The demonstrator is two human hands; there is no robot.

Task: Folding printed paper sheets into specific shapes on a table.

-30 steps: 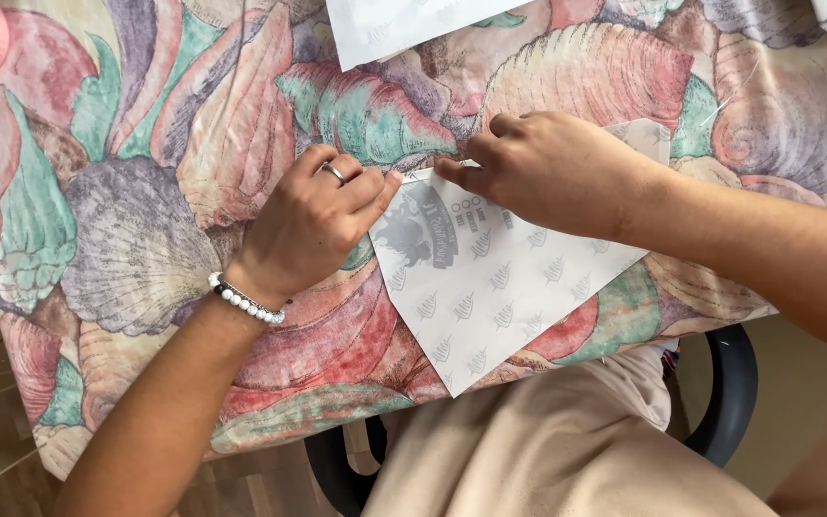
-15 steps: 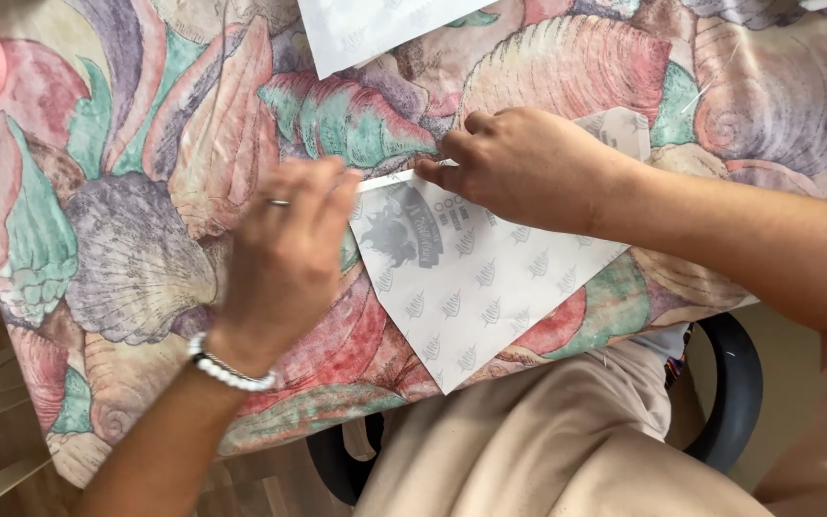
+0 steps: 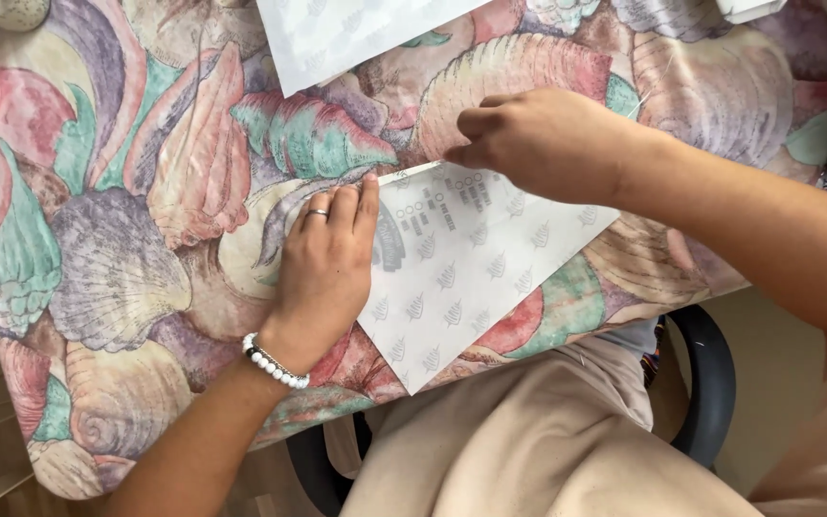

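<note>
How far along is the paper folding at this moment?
Done: the patterned white sheet already lies doubled over on the shell-print tablecloth, with a folded edge along its top. In hand: the left hand lies flat on the sheet's left side while the right hand pinches the fold line at the upper edge. Left: a second sheet at the table's far side lies flat and untouched.

You get soft, even daylight here, bright with no glare. Only faint shadows sit under the left hand (image 3: 323, 273) and right hand (image 3: 543, 144) on the white sheet (image 3: 461, 287). Focus is sharp mid-frame; the lower-left forearm looks slightly soft. Edge distortion is mild.
</note>
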